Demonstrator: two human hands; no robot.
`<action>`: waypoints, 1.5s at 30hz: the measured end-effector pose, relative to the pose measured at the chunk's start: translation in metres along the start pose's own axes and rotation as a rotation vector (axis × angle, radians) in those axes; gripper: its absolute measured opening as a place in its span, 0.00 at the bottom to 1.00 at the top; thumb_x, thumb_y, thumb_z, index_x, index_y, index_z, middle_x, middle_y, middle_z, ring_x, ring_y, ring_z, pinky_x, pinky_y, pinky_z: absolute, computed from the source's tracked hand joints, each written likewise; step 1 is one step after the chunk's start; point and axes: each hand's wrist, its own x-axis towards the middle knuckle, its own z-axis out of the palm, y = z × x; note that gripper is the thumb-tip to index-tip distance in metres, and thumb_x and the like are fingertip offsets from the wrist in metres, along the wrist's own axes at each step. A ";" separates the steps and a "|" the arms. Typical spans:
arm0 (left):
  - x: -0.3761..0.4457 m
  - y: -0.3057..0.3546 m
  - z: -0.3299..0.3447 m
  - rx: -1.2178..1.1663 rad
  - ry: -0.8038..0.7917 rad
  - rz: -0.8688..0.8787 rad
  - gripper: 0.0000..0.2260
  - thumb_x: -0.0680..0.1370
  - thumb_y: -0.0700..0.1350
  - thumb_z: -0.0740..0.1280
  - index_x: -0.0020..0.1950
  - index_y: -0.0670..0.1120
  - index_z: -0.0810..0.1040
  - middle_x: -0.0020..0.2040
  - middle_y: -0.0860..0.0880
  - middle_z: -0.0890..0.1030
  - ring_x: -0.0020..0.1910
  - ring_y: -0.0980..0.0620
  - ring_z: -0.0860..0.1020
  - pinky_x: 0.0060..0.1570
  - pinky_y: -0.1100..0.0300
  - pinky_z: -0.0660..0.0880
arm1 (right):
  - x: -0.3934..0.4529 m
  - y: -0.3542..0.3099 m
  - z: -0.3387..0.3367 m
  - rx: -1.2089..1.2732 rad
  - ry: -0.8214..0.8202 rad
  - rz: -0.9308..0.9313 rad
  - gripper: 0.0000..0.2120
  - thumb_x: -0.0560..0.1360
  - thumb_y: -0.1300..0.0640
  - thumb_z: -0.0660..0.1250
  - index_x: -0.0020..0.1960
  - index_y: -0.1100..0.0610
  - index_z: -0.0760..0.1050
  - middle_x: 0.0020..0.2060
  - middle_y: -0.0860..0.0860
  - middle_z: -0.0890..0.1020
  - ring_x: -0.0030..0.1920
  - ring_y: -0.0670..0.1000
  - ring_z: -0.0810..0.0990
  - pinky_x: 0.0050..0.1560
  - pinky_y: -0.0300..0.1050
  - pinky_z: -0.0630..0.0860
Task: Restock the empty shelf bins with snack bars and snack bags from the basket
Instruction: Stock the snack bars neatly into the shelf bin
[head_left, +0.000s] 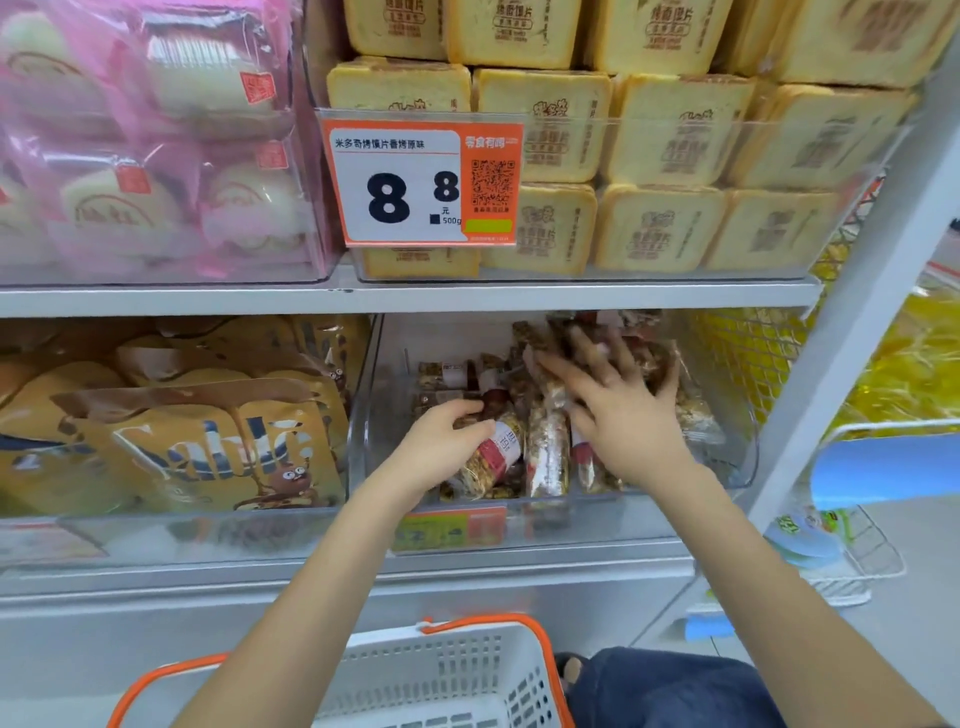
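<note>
Your left hand (445, 447) is curled around one clear-wrapped granola snack bar with a red-and-white label (492, 457), gripping its upper half so the bar tilts, its lower end down among the others. The bar is a long, chunky stick of golden oats and nuts with darker brown pieces, sealed in glossy see-through film, and a band of white and red print wraps its middle just past your fingertips.

Your right hand (621, 410) is spread flat, fingers straight and apart, pressing on the pile of similar clear-wrapped snack bars (550, 447) that fills the space under and beyond your palm. Some stand nearly upright just left of that hand; others lean back behind your fingers, blurred.

Both hands reach into the transparent plastic shelf bin (737, 467), whose front lip runs just below your wrists. Left of your left hand sits a neighbouring bin of tan snack bags with a brown chocolate-drip design (208, 441). Below your forearms, the white perforated plastic basket with orange handles (441, 670) sits close to you.
</note>
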 end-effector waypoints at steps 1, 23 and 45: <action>-0.003 -0.002 -0.001 0.013 -0.025 -0.006 0.21 0.79 0.48 0.63 0.72 0.48 0.69 0.70 0.50 0.70 0.65 0.53 0.71 0.60 0.61 0.70 | 0.008 0.006 0.000 0.003 0.016 0.034 0.24 0.79 0.43 0.54 0.72 0.29 0.49 0.77 0.42 0.45 0.77 0.53 0.38 0.67 0.76 0.42; -0.015 -0.002 -0.007 -0.397 -0.013 -0.305 0.22 0.76 0.53 0.63 0.67 0.46 0.72 0.67 0.47 0.74 0.63 0.45 0.73 0.59 0.52 0.69 | -0.029 -0.049 -0.051 0.857 0.085 -0.054 0.19 0.72 0.58 0.72 0.59 0.46 0.72 0.49 0.41 0.79 0.51 0.46 0.77 0.50 0.44 0.74; -0.031 0.034 0.081 0.334 0.136 0.421 0.18 0.81 0.46 0.52 0.59 0.41 0.78 0.66 0.39 0.72 0.67 0.43 0.64 0.71 0.48 0.58 | -0.055 -0.012 -0.006 0.311 0.164 0.273 0.26 0.74 0.37 0.43 0.60 0.39 0.75 0.72 0.45 0.67 0.74 0.48 0.58 0.72 0.54 0.49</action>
